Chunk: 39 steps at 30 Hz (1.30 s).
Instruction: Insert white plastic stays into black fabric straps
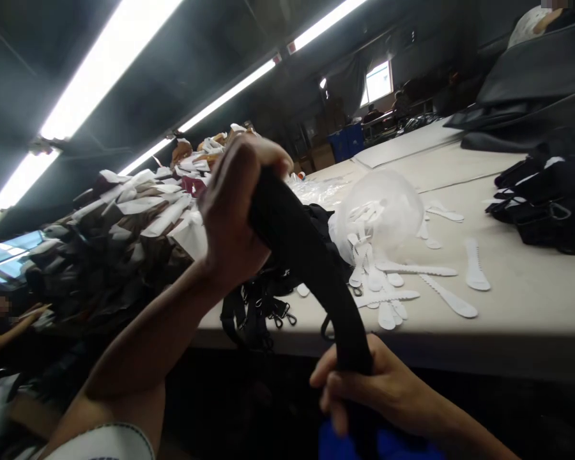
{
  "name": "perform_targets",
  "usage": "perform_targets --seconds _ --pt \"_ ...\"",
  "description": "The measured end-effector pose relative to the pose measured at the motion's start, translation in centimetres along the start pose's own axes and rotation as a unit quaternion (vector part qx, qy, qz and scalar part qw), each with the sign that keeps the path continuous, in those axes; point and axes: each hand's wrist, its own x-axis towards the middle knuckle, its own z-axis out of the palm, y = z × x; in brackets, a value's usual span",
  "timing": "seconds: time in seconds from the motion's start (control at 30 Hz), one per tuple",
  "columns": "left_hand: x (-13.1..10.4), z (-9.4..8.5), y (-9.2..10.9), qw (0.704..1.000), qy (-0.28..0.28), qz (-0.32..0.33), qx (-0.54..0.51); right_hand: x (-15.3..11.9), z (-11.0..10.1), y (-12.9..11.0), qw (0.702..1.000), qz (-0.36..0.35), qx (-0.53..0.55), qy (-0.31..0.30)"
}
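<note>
A wide black webbing strap (pixel 311 255) stretches diagonally between my two hands in front of the table. My left hand (pixel 242 198) is raised and closed around its upper end; motion blurs the fingers somewhat. Lower down, my right hand (pixel 364 383) wraps round the strap near the table's front edge. Below the right hand the strap runs down over something blue (pixel 333 441). Behind the strap, several more black straps with metal snap hooks (pixel 280 313) lie bunched on the table and hang over its edge.
White plastic strips with notched edges (pixel 448 297) lie scattered on the pale table (pixel 531 300), beside a translucent plastic bag (pixel 383 204). Black straps (pixel 546 204) are piled at right, near black sheets (pixel 531 83). A heap of cut pieces (pixel 124 217) rises at left, where another person (pixel 9 326) sits.
</note>
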Motion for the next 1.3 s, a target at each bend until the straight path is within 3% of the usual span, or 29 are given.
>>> perform_targets --seconds 0.07,0.13,0.2,0.27,0.37,0.43,0.5,0.57,0.63,0.73,0.83,0.97,1.03,1.17,1.3 --pt "-3.8 1.7 -0.5 0.993 -0.107 0.002 -0.059 -3.1 -1.6 1.4 0.996 0.059 0.054 0.030" --pt "-8.1 3.3 -1.1 0.953 -0.246 -0.077 -0.162 -7.1 -3.8 2.8 0.985 0.099 0.073 0.119" --pt "-12.7 5.1 -1.0 0.879 -0.352 -0.198 -0.254 -11.6 -5.8 3.7 0.967 0.142 0.091 0.189" --pt "-17.0 7.2 0.0 0.787 -0.428 -0.297 -0.332 -15.7 -7.3 3.9 0.952 0.171 0.100 0.234" --pt "-21.8 10.2 2.8 0.642 -0.472 -0.399 -0.454 -19.8 -8.1 3.3 0.930 0.188 0.056 0.312" --pt "-23.8 11.7 4.5 0.568 -0.480 -0.424 -0.517 -20.7 -8.2 2.7 0.908 0.195 0.021 0.370" --pt "-24.9 12.7 5.6 0.518 -0.489 -0.420 -0.562 -20.9 -8.3 2.5 0.895 0.196 0.011 0.400" --pt "-25.4 13.1 6.1 0.494 -0.489 -0.406 -0.593 -20.8 -8.6 2.7 0.889 0.188 0.011 0.418" --pt "-25.6 13.2 6.1 0.515 -0.484 -0.383 -0.595 -20.7 -9.0 3.1 0.883 0.170 0.004 0.437" --pt "-25.9 13.6 6.1 0.593 -0.480 -0.348 -0.545 -20.0 -9.1 3.7 0.881 0.143 0.000 0.450" --pt "-26.9 15.2 7.2 0.643 -0.472 -0.335 -0.501 -17.8 -8.0 4.3 0.907 0.131 0.029 0.400" --pt "-27.8 17.8 9.8 0.671 -0.447 -0.313 -0.502 -13.8 -6.4 5.0 0.958 0.128 0.069 0.249" --pt "-27.3 18.2 10.4 0.690 -0.400 -0.323 -0.509 -12.4 -6.4 5.1 0.966 0.129 0.066 0.216" --pt "-24.6 17.3 8.5 0.713 -0.294 -0.418 -0.480 -11.6 -7.6 5.3 0.957 0.121 0.021 0.261" --pt "-22.0 16.7 6.3 0.720 -0.265 -0.438 -0.469 -10.8 -7.9 5.7 0.950 0.077 0.041 0.301"
